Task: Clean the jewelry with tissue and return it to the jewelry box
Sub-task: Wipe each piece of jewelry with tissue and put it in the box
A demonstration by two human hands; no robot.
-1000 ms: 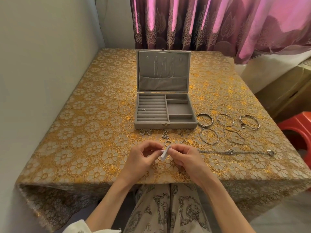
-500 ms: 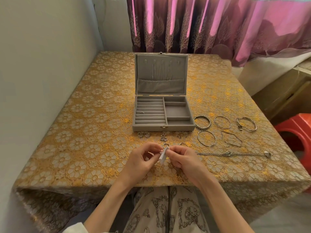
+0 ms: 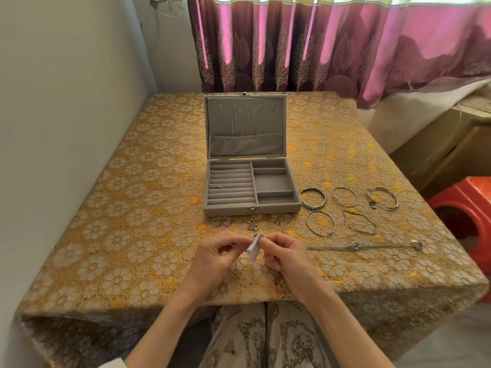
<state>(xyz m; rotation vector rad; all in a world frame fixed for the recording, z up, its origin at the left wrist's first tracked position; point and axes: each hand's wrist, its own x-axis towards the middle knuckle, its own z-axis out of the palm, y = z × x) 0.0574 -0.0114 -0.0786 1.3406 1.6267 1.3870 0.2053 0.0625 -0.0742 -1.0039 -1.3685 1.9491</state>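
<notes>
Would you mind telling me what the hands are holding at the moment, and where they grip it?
The right hand pinches a folded tissue near its top. The left hand's fingers are curled, but what they hold cannot be told.

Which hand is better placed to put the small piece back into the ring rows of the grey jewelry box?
Probably the left hand: it is nearer the ring rows on the left side of the open grey jewelry box, while the right hand pinches the white folded tissue. The piece itself is not clearly visible.
</notes>
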